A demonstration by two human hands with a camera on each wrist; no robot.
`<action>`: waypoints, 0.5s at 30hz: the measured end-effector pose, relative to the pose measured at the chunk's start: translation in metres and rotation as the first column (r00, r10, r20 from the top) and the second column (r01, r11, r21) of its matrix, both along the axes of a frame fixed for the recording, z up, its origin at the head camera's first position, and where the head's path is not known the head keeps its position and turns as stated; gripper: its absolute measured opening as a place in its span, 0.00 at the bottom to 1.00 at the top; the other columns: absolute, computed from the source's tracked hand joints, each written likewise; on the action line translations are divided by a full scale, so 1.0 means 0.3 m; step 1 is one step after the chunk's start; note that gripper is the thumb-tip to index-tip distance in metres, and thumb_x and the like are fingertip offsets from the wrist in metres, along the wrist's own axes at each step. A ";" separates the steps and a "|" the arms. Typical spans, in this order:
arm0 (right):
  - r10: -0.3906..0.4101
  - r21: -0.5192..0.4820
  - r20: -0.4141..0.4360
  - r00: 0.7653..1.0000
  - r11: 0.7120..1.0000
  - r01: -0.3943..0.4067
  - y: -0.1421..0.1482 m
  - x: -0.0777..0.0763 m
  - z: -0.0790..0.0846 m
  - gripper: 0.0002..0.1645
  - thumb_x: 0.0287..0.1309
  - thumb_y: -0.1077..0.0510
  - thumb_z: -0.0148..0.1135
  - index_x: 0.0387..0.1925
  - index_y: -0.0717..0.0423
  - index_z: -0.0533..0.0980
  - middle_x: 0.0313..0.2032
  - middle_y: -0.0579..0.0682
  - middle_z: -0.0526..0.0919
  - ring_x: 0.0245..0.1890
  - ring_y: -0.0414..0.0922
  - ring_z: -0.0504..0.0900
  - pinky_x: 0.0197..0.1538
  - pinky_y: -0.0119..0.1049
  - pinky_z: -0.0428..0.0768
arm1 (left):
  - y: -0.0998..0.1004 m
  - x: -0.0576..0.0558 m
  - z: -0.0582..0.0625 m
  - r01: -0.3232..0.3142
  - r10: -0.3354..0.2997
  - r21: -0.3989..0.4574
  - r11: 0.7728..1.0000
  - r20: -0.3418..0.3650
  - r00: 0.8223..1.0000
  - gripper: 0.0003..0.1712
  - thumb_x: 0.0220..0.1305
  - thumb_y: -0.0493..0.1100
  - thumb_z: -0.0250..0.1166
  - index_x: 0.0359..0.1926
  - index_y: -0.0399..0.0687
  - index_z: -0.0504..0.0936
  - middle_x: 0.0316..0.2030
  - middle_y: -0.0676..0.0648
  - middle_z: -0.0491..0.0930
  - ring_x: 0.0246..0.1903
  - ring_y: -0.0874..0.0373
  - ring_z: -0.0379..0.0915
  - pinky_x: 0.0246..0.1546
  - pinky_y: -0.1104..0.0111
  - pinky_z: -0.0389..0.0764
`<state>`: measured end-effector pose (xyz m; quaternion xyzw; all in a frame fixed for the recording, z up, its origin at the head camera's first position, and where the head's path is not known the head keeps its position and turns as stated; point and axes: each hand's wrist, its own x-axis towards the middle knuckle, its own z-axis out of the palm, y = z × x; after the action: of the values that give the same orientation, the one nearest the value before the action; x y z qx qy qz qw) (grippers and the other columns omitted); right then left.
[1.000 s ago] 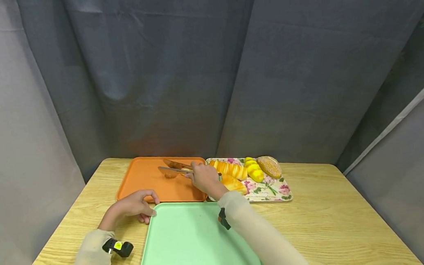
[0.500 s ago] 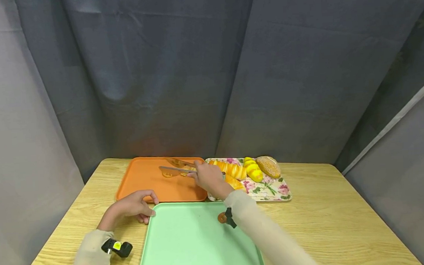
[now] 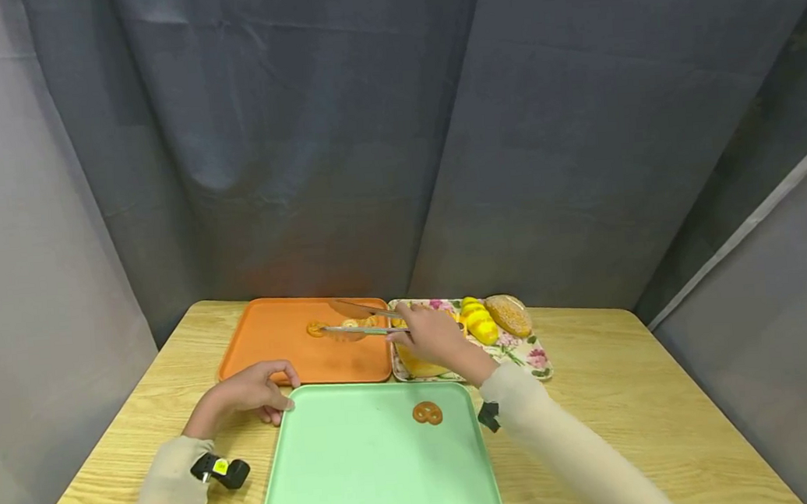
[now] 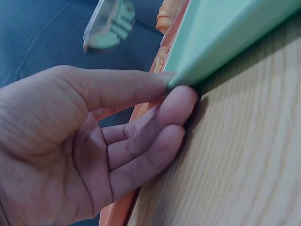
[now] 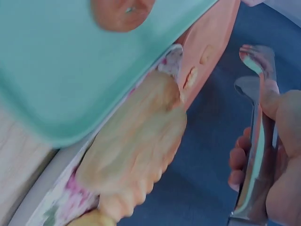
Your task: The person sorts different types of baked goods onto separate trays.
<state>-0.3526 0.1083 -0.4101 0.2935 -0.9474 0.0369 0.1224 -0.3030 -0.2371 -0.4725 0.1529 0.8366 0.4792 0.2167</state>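
Note:
My left hand [image 3: 248, 395] pinches the upper left corner of a green tray [image 3: 362, 466] between thumb and fingers, plain in the left wrist view [image 4: 117, 127]. A brown pretzel [image 3: 427, 413] lies on that tray near its far right corner. My right hand [image 3: 440, 335] grips metal tongs [image 5: 256, 155], whose spread tips hang over the right half of an orange tray [image 3: 270, 347]. Nothing shows between the tips in the right wrist view. On the orange tray lie a small golden pastry [image 3: 316, 329] and other small pieces, partly behind the tongs.
A floral tray [image 3: 538, 369] adjoins the orange one on the right. It bears a yellow striped bread [image 3: 479, 322], a seeded bun [image 3: 509, 315] and other bread [image 5: 136, 136], partly under my right hand. A dark curtain [image 3: 300, 173] hangs behind the wooden table [image 3: 632, 408].
My right hand and the tongs have moved right, from over the orange tray toward the floral tray. The pretzel, earlier behind the right forearm, now shows fully. My left hand stays at the corner.

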 end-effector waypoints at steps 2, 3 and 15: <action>0.027 -0.033 0.014 1.000 0.999 -0.027 0.043 0.016 0.004 0.30 0.66 0.38 0.63 0.57 0.55 0.73 0.31 0.49 0.81 0.23 0.43 0.75 0.24 0.36 0.72 | 0.000 0.000 -0.001 -0.004 0.004 -0.001 1.000 -0.001 1.000 0.16 0.65 0.35 0.68 0.50 0.37 0.74 0.18 0.47 0.80 0.19 0.57 0.77 0.24 0.67 0.79; 0.042 -0.044 0.019 0.999 0.998 -0.042 0.063 0.023 0.005 0.29 0.65 0.39 0.65 0.56 0.55 0.73 0.32 0.49 0.81 0.23 0.42 0.75 0.24 0.35 0.71 | -0.001 0.000 -0.001 -0.005 0.005 -0.001 1.000 -0.001 1.000 0.16 0.65 0.35 0.68 0.50 0.37 0.74 0.18 0.47 0.80 0.19 0.57 0.77 0.24 0.67 0.79; 0.170 -0.184 0.100 0.980 0.971 -0.150 0.292 0.088 -0.009 0.24 0.60 0.47 0.72 0.53 0.54 0.77 0.26 0.40 0.70 0.23 0.36 0.64 0.29 0.31 0.65 | -0.007 0.007 0.003 -0.014 0.014 -0.007 1.000 0.002 1.000 0.15 0.65 0.34 0.68 0.50 0.37 0.74 0.18 0.46 0.80 0.19 0.57 0.76 0.24 0.66 0.80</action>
<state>-0.3263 0.1961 -0.4128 0.3547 -0.9191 0.1466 0.0895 -0.3010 -0.2391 -0.4715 0.1459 0.8392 0.4778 0.2150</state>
